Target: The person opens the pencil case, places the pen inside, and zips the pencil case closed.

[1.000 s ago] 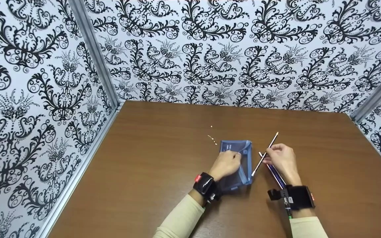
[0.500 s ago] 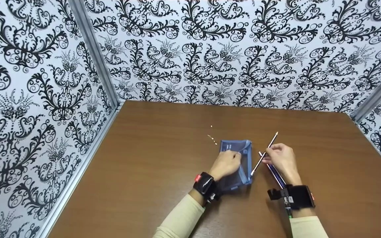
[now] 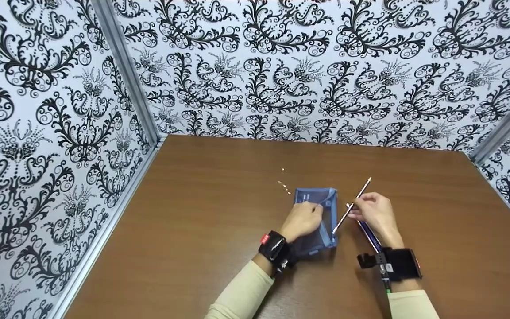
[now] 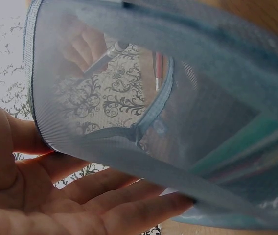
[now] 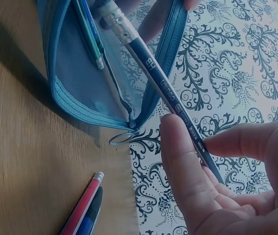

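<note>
My left hand (image 3: 303,219) grips a blue mesh zip pouch (image 3: 317,195) by its rim, thumb on one side and fingers along the other. The pouch's zipped mouth (image 5: 58,90) gapes towards the right. Inside lie a green pencil (image 5: 87,36) and other slim items, blurred by the mesh. Between thumb and fingers, my right hand (image 3: 375,215) pinches a dark blue HB pencil (image 5: 153,68). Its white eraser end is at the pouch's mouth, and its tip slants up and away in the head view.
On the brown table (image 3: 202,212), a red pencil (image 5: 82,208) and a blue pen-like item (image 5: 91,215) lie beneath my right hand. Small pale specks (image 3: 284,187) show beyond the pouch. Patterned walls (image 3: 255,88) bound the table at the back and sides.
My right hand has shifted slightly left with the pencil, bringing its eraser end to the pouch's mouth. The left hand and pouch hold still.
</note>
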`<state>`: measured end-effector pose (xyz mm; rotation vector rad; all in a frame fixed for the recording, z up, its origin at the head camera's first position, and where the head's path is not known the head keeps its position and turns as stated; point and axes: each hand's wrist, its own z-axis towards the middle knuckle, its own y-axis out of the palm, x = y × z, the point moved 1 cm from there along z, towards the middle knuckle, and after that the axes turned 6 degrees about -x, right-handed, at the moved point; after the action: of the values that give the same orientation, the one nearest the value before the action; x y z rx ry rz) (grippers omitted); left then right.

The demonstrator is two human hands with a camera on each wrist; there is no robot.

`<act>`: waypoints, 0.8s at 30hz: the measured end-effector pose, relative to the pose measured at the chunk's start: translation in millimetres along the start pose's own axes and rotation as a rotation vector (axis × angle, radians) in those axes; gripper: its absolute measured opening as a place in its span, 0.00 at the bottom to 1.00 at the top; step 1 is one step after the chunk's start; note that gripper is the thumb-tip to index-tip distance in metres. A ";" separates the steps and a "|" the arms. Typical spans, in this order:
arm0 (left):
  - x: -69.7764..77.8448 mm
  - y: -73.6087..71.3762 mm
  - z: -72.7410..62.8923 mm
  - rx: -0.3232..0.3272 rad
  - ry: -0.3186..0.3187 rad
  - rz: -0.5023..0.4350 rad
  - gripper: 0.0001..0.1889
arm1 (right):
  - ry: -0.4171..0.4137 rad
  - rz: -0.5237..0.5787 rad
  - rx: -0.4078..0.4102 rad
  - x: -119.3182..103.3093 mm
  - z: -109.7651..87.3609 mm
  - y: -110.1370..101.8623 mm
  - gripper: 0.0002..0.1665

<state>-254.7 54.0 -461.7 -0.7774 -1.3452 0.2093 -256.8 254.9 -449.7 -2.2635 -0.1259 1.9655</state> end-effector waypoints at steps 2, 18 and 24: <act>0.2 -0.4 -0.2 -0.004 -0.006 -0.009 0.23 | -0.004 0.004 -0.002 -0.3 -0.2 0.3 0.14; -0.8 1.3 0.1 -0.001 -0.031 -0.027 0.23 | 0.019 0.012 -0.015 1.6 1.0 5.3 0.18; -0.8 1.6 1.6 0.023 -0.014 0.012 0.23 | 0.025 -0.034 -0.026 1.7 1.0 8.1 0.21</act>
<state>-255.9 55.3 -463.3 -0.7657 -1.3497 0.2397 -257.7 247.2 -452.8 -2.2857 -0.1866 1.9291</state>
